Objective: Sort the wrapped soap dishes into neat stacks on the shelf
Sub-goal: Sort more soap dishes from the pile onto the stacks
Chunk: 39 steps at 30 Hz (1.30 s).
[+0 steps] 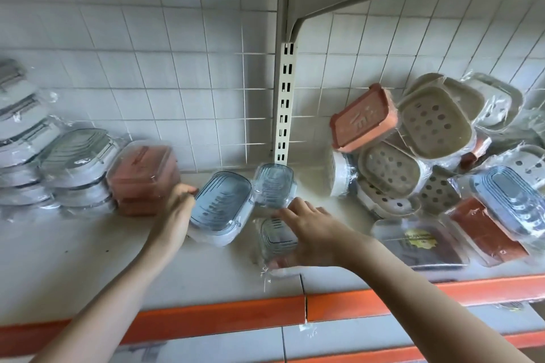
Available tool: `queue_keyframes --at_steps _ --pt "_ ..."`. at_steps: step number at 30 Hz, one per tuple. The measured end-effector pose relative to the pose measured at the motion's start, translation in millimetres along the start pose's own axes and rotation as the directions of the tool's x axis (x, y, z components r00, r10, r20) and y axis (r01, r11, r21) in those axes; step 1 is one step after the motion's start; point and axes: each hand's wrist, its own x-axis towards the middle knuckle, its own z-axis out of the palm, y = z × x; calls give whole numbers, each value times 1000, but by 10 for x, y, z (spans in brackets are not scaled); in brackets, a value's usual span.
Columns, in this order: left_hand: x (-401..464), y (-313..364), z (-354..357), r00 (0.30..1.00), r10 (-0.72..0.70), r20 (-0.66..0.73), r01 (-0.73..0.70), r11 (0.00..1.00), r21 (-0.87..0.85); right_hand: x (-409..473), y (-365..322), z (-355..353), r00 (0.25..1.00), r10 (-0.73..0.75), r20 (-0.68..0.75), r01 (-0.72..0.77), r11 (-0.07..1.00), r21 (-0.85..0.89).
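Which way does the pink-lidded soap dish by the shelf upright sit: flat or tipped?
Tipped. The pink-lidded soap dish leans with its lid facing outward, propped on the jumbled pile of beige dishes, not lying flat on the shelf.

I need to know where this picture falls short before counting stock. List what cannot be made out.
- Grey stacks, head view: cut off by the left edge and blurred, so no count.
- Small blue dish: partly covered by the right hand.
- Heap at right: dishes overlap, lower ones hidden.
- Yellow label: too blurred to read.
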Motion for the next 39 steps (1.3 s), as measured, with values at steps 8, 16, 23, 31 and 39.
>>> queue_keyframes --at_steps 8,16,23,31,39 --pt "-330 -132 -195 989 -105 -103 113 991 75 42 -209 186 992 93 -82 -100 992 -80" --pt "-429 -201 -116 988 -103 -114 128 962 242 -57 -104 149 1000 -9 -2 9 980 198" --pt "-556 -144 43 992 128 3 -87 661 745 -90 -114 270 984 89 -155 -68 988 140" --pt "-643 -114 126 989 146 -29 -69 622 780 -155 -217 363 929 212 -302 -173 973 150" --pt "-754 -142 -274 967 238 -95 -86 651 754 -156 -419 273 924 302 -235 -239 935 261"
